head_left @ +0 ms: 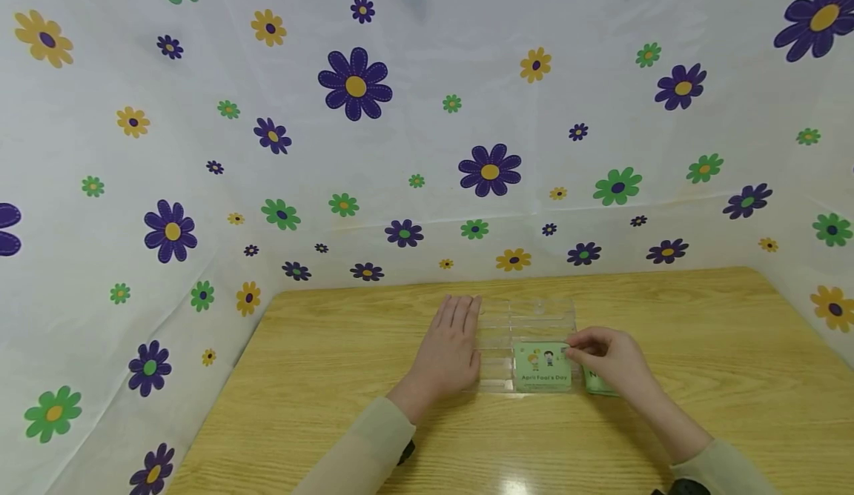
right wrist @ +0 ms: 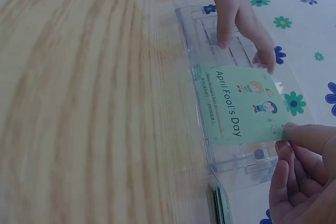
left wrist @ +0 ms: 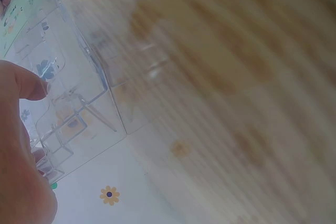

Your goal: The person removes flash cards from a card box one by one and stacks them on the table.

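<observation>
A clear plastic tiered rack (head_left: 495, 365) stands on the table. At its front right is a green card (head_left: 543, 367) printed "April Fool's Day", with two cartoon children. My right hand (head_left: 610, 358) pinches this card's upper right corner between thumb and fingers; the right wrist view shows the same grip on the card (right wrist: 247, 106). Along the rack's left side lies my left hand (head_left: 450, 347), its fingers straight and pointing away. In the left wrist view, the left thumb (left wrist: 31, 85) touches the clear plastic. More green cards (head_left: 600, 385) stand just right of the rack, partly hidden by my right hand.
The wooden table (head_left: 320, 376) reaches back to a white cloth (head_left: 414, 132) with printed flowers, which hangs behind it and on both sides. In the right wrist view, the green cards (right wrist: 221, 205) beside the rack appear edge-on as a thin stack.
</observation>
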The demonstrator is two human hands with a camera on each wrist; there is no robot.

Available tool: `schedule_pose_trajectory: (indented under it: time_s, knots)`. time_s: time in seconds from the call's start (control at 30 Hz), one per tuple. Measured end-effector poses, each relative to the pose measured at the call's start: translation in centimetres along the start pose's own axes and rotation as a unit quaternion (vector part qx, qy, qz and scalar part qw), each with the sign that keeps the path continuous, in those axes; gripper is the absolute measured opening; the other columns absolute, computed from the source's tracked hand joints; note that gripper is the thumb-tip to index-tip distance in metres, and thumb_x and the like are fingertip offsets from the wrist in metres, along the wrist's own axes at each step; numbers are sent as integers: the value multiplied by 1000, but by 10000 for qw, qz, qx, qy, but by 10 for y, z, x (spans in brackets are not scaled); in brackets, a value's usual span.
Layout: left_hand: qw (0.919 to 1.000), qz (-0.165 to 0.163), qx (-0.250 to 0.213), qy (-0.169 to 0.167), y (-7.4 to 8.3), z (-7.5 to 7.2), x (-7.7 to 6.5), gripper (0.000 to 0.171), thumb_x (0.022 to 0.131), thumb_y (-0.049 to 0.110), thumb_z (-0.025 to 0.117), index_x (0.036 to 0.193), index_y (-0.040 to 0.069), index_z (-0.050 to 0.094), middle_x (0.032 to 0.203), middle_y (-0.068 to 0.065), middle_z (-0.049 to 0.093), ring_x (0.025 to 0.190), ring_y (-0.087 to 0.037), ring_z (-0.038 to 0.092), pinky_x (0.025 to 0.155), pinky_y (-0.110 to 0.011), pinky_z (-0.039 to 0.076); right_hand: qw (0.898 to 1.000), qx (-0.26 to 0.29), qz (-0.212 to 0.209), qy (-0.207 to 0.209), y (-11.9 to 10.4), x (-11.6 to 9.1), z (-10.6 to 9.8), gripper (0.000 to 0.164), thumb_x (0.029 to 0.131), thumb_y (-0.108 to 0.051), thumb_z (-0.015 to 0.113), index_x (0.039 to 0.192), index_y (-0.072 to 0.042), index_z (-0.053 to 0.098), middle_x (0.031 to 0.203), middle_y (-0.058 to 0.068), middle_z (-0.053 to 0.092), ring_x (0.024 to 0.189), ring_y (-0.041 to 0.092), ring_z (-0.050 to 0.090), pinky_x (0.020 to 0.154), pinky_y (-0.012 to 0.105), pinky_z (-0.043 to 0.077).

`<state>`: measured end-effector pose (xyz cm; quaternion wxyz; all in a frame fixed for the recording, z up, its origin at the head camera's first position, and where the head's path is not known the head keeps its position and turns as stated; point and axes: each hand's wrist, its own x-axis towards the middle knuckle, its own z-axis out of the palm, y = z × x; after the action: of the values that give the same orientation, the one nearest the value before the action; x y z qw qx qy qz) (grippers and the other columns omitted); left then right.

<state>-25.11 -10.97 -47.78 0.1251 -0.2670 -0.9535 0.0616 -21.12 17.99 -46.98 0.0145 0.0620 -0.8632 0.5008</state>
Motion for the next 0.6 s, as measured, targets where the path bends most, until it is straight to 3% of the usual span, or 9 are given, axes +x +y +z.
schedule_pose_trajectory:
  time_s: [0.6]
  knots:
    - [10000, 17, -28, 38, 0, -1, -1, 80, 102, 33, 57, 166, 0, 22, 162, -15, 38, 152, -31, 37, 136, -47, 21, 9998, -147, -46, 131, 0, -1, 2, 12, 94, -5, 78, 103, 3, 78, 94, 12, 77, 73, 4, 57, 63, 19, 51]
